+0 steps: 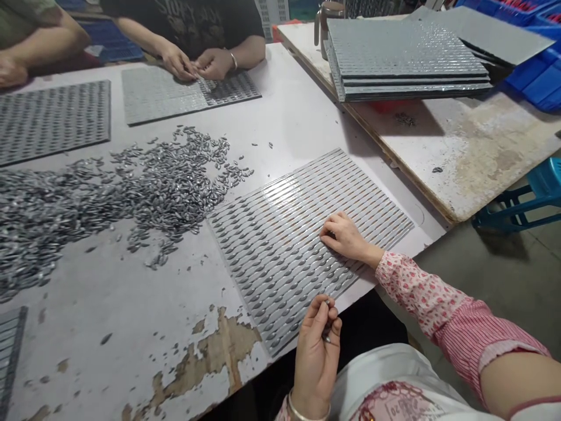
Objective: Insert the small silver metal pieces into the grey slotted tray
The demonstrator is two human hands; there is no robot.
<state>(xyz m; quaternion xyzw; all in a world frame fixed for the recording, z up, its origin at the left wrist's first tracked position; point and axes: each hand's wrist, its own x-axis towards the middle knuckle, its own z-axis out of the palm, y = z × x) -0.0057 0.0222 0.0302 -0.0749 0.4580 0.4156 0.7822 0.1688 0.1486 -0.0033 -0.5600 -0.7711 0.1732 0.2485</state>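
Note:
A grey grooved board [307, 193] lies on the table in front of me. Small grey spindle-shaped metal pieces, like fishing sinkers, fill its left and near grooves in rows. My left hand [318, 348] is raised at the board's near edge, fingers curled around a few of these grey pieces [326, 337]. Over the near right part of the board, my right hand [345, 235] has its fingers pinched together at a groove. Whatever is between those fingertips is hidden. To the left of the board spreads a large loose pile of the same pieces [175, 181].
Across the table [293, 117], a person's hands [197, 63] work on another board [158, 96]; a second person's arm is at far left. Another filled board [56, 120] lies there. Stacked boards [407, 52] sit on the side table at right, near a blue stool [526, 193].

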